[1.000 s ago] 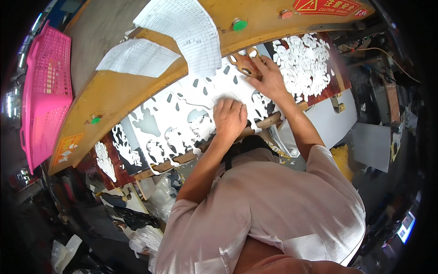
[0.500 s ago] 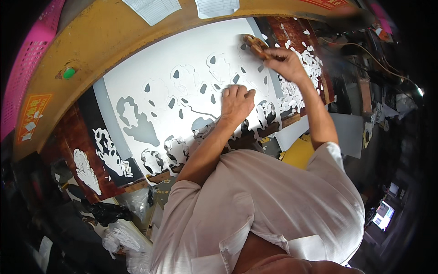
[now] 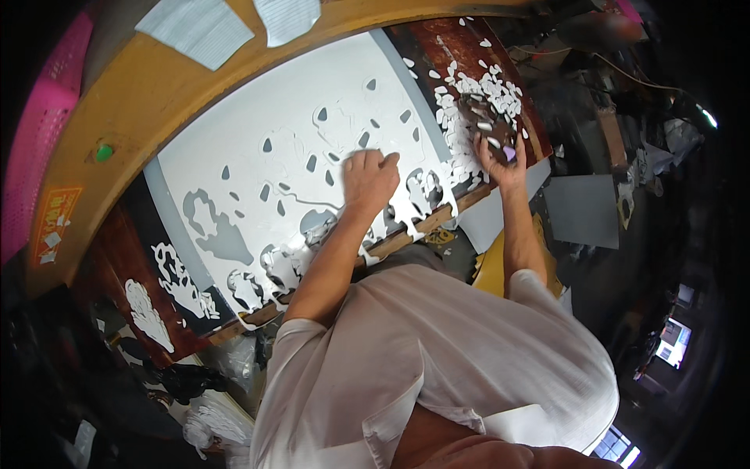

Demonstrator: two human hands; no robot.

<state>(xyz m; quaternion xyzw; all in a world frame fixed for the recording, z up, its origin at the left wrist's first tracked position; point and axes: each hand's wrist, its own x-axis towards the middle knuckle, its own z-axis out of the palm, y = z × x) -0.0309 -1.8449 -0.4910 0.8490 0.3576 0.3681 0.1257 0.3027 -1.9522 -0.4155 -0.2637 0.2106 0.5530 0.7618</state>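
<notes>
My left hand (image 3: 371, 178) rests knuckles-up on a large white sheet (image 3: 234, 117), its fingers curled down. Whatever lies under those fingers is hidden. My right hand (image 3: 504, 162) grips a dark-faced cutting die (image 3: 486, 117) by its near end, above a heap of small white offcuts (image 3: 457, 152) to the right of the sheet. White bits and a purple patch show on the die. Small oval holes and thin cut outlines dot the sheet. Larger shapes are cut out along its near edge, and a grey hand-like opening (image 3: 226, 238) shows at the left.
A yellow machine beam (image 3: 125, 102) with a green button (image 3: 104, 152) curves along the far side. More white scraps (image 3: 148, 313) lie on the red-brown board at the left. A grey sheet (image 3: 582, 211) stands right of my right arm. Papers (image 3: 195, 31) lie on the beam.
My right hand has carried the cutting die off the sheet's far right part, rightward and nearer, over the offcuts. Its dark face now shows. My left hand stays on the sheet; the view has shifted.
</notes>
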